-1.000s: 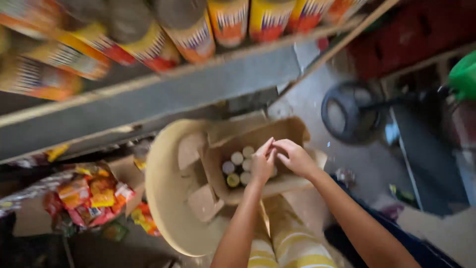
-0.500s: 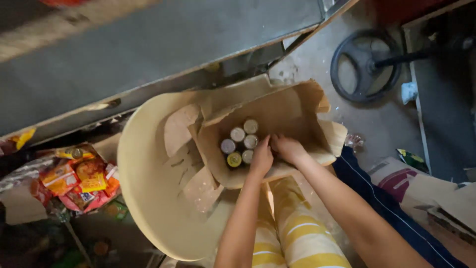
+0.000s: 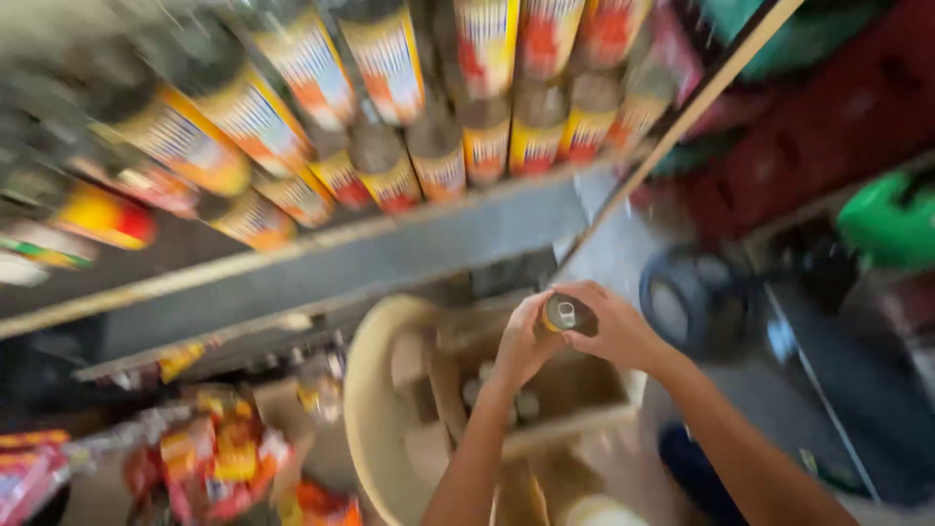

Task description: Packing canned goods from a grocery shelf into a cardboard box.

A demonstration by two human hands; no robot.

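Both my hands are raised above an open cardboard box [image 3: 584, 409] and wrapped around one can [image 3: 566, 314], whose metal top with a pull tab faces me. My left hand [image 3: 523, 341] grips it from the left, my right hand [image 3: 612, 326] from the right. Down in the box stand a few more cans [image 3: 502, 399], seen from the top and blurred. The box rests on a round beige plastic seat [image 3: 375, 429]. Above the hands, a grey shelf [image 3: 321, 268] carries rows of cans with yellow, red and white labels [image 3: 438, 161].
Bags of colourful snack packets [image 3: 209, 458] lie at the lower left. A dark round fan base [image 3: 696, 302] sits on the floor at the right, a green object [image 3: 891, 224] and red crates [image 3: 828, 127] beyond it. A wooden post [image 3: 682, 117] runs diagonally by the shelf.
My hands were down in the box among the cans; now they have come up holding one can. The view has tilted up to the shelf of cans.
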